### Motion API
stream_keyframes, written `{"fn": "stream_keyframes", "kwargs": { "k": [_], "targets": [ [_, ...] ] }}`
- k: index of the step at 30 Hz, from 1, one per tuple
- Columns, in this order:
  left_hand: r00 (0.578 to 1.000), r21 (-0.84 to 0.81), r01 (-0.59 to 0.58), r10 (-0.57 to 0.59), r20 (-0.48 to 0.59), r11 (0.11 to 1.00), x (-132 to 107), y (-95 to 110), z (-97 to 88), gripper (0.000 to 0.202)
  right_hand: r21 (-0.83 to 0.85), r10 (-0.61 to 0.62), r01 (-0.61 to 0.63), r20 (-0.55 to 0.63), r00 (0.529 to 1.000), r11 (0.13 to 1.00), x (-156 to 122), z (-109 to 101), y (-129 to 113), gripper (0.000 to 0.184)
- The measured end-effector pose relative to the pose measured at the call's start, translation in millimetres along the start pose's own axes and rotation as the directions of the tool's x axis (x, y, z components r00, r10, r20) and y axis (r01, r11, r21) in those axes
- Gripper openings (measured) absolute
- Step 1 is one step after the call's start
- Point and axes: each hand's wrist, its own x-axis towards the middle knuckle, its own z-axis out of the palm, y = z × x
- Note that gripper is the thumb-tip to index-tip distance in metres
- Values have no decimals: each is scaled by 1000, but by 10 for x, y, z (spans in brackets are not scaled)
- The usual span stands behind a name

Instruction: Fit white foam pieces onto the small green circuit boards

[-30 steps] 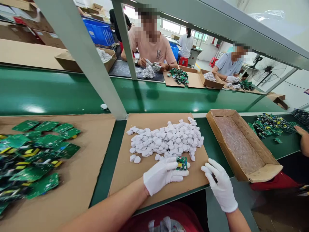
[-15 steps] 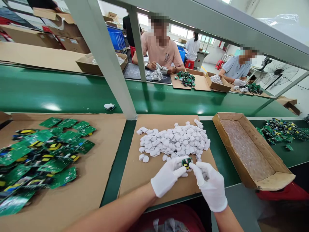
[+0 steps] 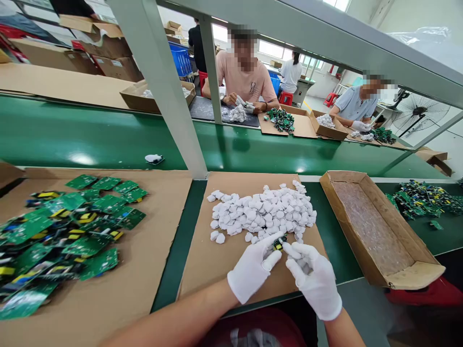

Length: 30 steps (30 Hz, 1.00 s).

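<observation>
My left hand, in a white glove, is closed on a small green circuit board with yellow and black parts, holding it between thumb and fingers. My right hand, also gloved in white, has its fingers bent, with the fingertips right at the board's right edge. Whether something white sits in those fingers cannot be made out against the glove. Just beyond both hands, a heap of small white pieces is spread over a cardboard sheet.
Left lies a cardboard sheet bearing many larger circuit boards. A shallow cardboard box stands right, beside a pile of boards. One white-topped board is on the green conveyor belt. A metal post rises ahead; people sit opposite.
The left hand has tilted the board, so less of its green face shows. My right fingers have shifted slightly at its edge. On the belt, the white-topped board has moved left.
</observation>
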Motion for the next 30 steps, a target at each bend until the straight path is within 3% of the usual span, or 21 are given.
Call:
{"fn": "stream_keyframes", "kwargs": {
  "k": [3,6,13,16,19,22,26,30],
  "targets": [
    [1000,-99,22,-20,23,995,16,-38,15,48,-121,-54,46,-68,996,992,-5,-2,16,16],
    [1000,-93,9,-9,-5,996,18,-60,31,47,-271,-127,89,-123,984,958,-7,48,48,15],
    [994,-279,106,-97,45,954,9,-44,40,53,-454,-321,225,-147,936,862,53,156,92,13],
    [986,-383,162,-135,97,909,48,-4,12,48,-397,-285,236,-69,956,887,93,114,67,14],
    [971,-499,209,-117,209,841,91,50,-24,37,-241,-182,188,47,982,952,113,36,25,33],
    [959,-553,266,-159,235,789,102,82,-37,35,-239,-176,171,3,984,956,116,9,9,33],
    [950,-599,312,-228,213,738,93,70,-6,39,-457,-278,228,-44,960,860,107,99,45,19],
    [962,-556,274,-226,155,784,114,46,19,39,-606,-387,292,-30,922,740,98,208,65,15]
  ]
}}
